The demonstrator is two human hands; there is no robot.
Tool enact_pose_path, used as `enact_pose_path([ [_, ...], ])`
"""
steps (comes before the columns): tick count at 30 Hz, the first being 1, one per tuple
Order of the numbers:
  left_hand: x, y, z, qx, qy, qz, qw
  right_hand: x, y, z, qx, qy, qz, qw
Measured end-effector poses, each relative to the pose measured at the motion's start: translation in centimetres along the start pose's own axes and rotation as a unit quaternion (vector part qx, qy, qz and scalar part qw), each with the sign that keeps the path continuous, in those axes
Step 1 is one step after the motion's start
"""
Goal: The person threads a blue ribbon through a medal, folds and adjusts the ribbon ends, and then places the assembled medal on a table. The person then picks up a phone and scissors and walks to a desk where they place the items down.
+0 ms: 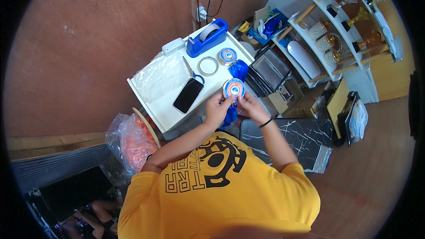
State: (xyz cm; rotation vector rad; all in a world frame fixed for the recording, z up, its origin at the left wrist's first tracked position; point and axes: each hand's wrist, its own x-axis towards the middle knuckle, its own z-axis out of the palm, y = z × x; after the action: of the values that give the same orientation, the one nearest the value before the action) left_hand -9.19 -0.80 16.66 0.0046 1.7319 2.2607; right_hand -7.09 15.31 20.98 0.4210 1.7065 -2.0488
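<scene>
- Medal [233, 86] is grasped by the fingers of the left hand [217, 109] and right hand [252, 107].
- Phone [188, 95] and tape dispenser [206, 42] are set on the white desk [166, 116].

Apparently a small trophy workshop: the white surface [215, 84] carries medals [228, 56] and a tape dispenser [212, 44]; right of it, a shelf [320, 0] holds trophies [357, 17].

trophies [359, 16] stand on a white tiered shelf [319, 0].
</scene>
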Motion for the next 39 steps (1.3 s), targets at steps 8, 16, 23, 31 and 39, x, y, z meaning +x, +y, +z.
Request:
enact_pose_path([
  [8,2.8,-2.4,0.7,-0.056,0.045,-0.049,0.996,5.0,4.6,1.9,0.154,0.150,-0.110,0.970],
  [16,5.5,-1.2,-1.6,0.496,-0.035,0.127,0.858,6.6,4.4,-0.7,0.167,0.155,-0.118,0.967],
  [23,10.5,0.6,-5.4,0.682,-0.020,0.204,0.702,10.6,4.6,-3.6,0.091,0.136,-0.078,0.983],
  [31,10.0,-0.6,-8.7,0.736,0.007,0.155,0.659,14.3,5.2,-2.3,0.000,0.119,-0.051,0.992],
  [39,9.0,-0.3,-10.1,0.758,0.082,0.106,0.638,19.5,4.4,-0.9,-0.020,0.119,-0.035,0.992],
])
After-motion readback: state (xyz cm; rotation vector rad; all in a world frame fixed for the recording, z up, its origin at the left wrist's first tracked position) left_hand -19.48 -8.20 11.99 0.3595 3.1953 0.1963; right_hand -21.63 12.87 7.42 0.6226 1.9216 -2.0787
